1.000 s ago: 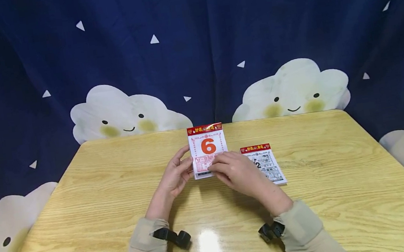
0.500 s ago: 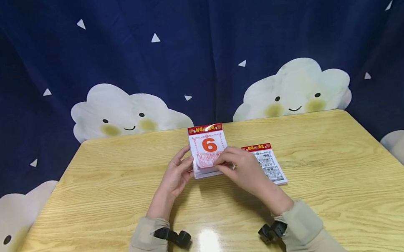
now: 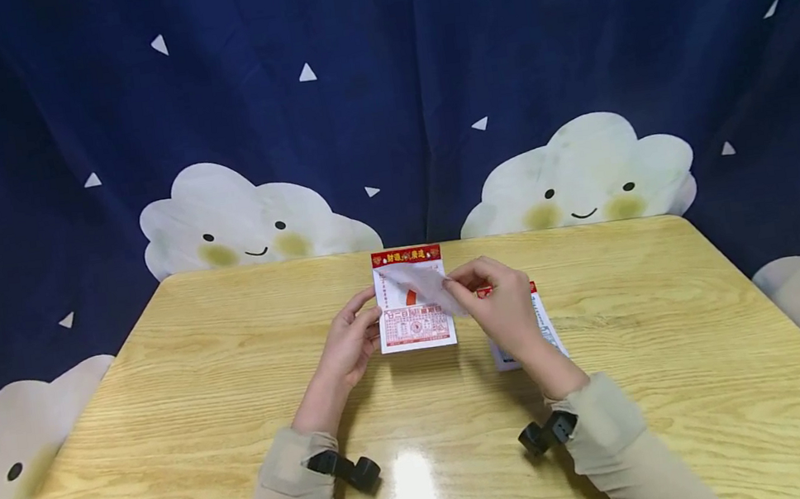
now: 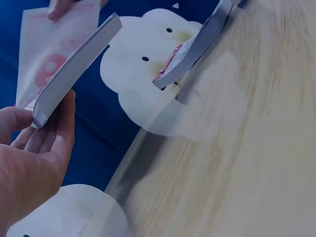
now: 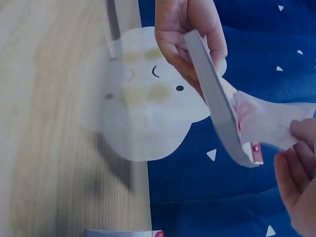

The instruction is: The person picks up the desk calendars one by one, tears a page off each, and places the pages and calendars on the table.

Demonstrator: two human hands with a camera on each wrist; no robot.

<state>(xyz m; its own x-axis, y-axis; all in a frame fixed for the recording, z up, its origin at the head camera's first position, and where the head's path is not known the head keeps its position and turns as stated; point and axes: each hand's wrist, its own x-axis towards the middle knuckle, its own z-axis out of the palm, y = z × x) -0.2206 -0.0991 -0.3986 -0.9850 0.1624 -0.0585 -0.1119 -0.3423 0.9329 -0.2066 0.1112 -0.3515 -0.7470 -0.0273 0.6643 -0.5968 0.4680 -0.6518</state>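
My left hand [image 3: 345, 341] grips the left edge of a tear-off calendar [image 3: 417, 329] with a red header, holding it above the table, thumb in front and fingers behind. Between the thumb and fingers of my right hand [image 3: 501, 302] is the corner of its top page [image 3: 420, 279], lifted and folded up to the right. The page's upper edge still meets the calendar below the header. In the right wrist view the thin page [image 5: 270, 121] stretches away from the thick pad [image 5: 215, 101]. A second calendar [image 3: 546, 325] lies on the table, partly hidden behind my right hand.
The light wooden table [image 3: 202, 407] reaches back to a dark blue curtain [image 3: 379, 77] printed with white clouds and triangles. Black wrist cameras sit on both sleeves, the left camera [image 3: 352, 470] and the right camera [image 3: 546, 433].
My right hand has raised the page's lower edge and drawn it up and right, covering most of the red 6 and baring the sheet beneath. The left hand has stayed nearly still.
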